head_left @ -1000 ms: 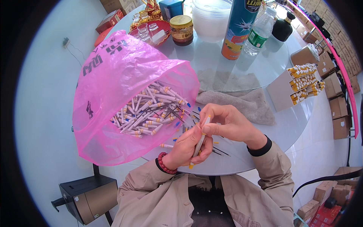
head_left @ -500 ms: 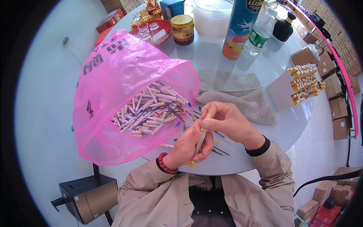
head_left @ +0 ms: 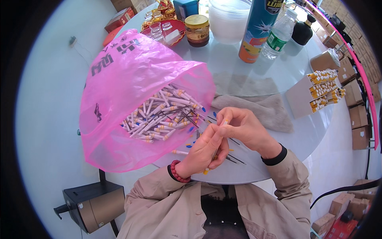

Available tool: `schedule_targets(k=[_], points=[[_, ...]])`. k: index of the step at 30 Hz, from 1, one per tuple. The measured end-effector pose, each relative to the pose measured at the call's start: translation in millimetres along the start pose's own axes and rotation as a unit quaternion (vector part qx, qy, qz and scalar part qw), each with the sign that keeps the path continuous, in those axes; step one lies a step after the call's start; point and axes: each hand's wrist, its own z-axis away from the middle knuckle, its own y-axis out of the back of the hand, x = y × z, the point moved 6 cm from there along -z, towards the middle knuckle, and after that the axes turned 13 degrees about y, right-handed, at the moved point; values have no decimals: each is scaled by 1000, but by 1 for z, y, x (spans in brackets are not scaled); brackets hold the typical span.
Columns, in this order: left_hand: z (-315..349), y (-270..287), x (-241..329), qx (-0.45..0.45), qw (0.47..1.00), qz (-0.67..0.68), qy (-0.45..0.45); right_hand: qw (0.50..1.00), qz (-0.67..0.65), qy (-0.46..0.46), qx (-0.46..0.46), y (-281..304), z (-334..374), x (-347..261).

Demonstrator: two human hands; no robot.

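Both of my hands hold one slim white-and-yellow pen, tilted, over the near edge of the table. My left hand wraps its fingers round the barrel, and the yellow lower end sticks out below them. At the upper end, my right hand pinches the pen between thumb and fingertips. The thumbs are close together and hide much of the barrel. Left of my hands lies a pink plastic bag, open toward me, with a heap of white pen barrels inside. Thin dark refills lie beneath my hands.
A grey cloth lies beyond my hands. To the right, a white box holds rows of yellow-and-white pens. Farther back stand a spray can, a plastic bottle, a jar and stacked clear tubs.
The whole view has shifted slightly. My left thumb has come up beside my right thumb, covering more of the pen. Both hands keep hold of it.
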Motion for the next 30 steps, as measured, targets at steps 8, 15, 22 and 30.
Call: schedule_targets(k=[8, 15, 22, 30], points=[[1, -1, 0, -3, 1000, 12, -8, 998, 16, 59, -14, -3, -2, -11], [0, 4, -3, -16, 999, 36, 7, 999, 38, -10, 11, 2, 4, -7], [0, 2, -3, 33, 999, 31, -14, 999, 37, 38, 1, -3, -1, -7], [0, 6, -3, -9, 999, 49, -7, 1000, 26, 6, -10, -1, -1, -7]])
